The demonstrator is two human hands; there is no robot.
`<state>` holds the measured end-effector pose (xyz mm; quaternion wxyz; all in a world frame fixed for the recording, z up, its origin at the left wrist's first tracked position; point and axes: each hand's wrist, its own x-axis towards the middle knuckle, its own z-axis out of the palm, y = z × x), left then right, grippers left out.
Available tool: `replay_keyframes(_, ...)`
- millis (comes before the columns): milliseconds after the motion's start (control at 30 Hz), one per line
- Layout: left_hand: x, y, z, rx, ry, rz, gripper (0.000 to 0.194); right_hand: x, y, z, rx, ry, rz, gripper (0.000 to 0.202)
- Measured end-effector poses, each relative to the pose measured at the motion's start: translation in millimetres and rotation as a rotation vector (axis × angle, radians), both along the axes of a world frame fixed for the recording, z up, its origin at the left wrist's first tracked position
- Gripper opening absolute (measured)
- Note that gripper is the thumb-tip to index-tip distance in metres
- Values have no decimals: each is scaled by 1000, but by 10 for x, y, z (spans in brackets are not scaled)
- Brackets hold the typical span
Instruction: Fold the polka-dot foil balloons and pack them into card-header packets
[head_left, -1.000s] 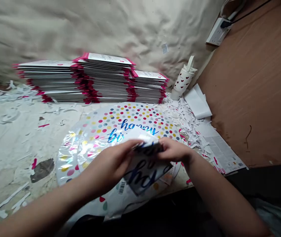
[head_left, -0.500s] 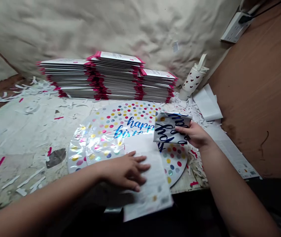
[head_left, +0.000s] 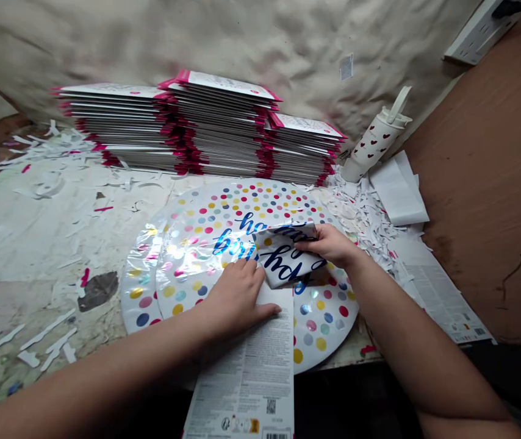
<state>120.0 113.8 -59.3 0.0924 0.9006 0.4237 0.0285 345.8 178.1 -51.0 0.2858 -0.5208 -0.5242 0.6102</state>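
Foil [head_left: 283,265], folded & lettered, is pinched tight in R hand [head_left: 336,247]; vs. prev frame it's shifted twd 9 o'clock, now over packet's 12 o'clock end, by L fingertips. L hand [head_left: 233,299] lies palm-down on white printed packet [head_left: 263,366], fingers closer tog. than bef., thumb out twd 3; can't tell if it grips. Packet's lower end now pts to 6, text clearer. Dotted discs [head_left: 251,195] under both; pink-edged stacks [head_left: 224,131] at 12, tumbler [head_left: 374,146] approx. 1.

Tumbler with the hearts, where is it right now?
In the head view, the heart-patterned tumbler is at upper right, beside the rightmost pink-edged stack.
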Motion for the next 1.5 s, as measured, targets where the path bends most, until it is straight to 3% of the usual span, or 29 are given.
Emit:
replay_keyframes(233,-42,48,183,-234,-23,70,41,-107,100,5,65,-1,135,30)
replay_keyframes(367,-59,14,200,-447,-145,-1,43,-111,129,19,76,13,247,34)
replay_keyframes(433,-61,-48,193,-357,-186,-17,41,-92,132,73,57,-5,291,33)
replay_keyframes(567,-1,-248,202,225,-113,-88,28,-86,181,303,39,-151,377,23)
replay_keyframes(700,107,-375,255,419,-69,-151,26,-193,295,590,41,-416,588,23)
replay_keyframes(867,166,-394,353,316,-68,-144,22,-433,379,680,49,-544,746,28)
replay_keyframes(1067,138,-393,401,73,-214,-45,21,-689,242,543,54,-400,445,37)
replay_keyframes(1200,135,-401,380,12,-224,-15,19,-718,180,608,135,-336,508,26)
replay_keyframes(1300,153,-417,395,-28,-259,-3,20,-737,161,658,159,-320,456,19)
replay_keyframes(1367,164,-436,410,-41,-262,-8,20,-753,129,664,174,-361,545,14)
replay_keyframes(1467,150,-440,420,-24,-260,-29,19,-692,59,641,140,-344,800,13)
replay_keyframes(1500,135,-424,425,-10,-264,-32,19,-640,32,624,145,-280,776,16)
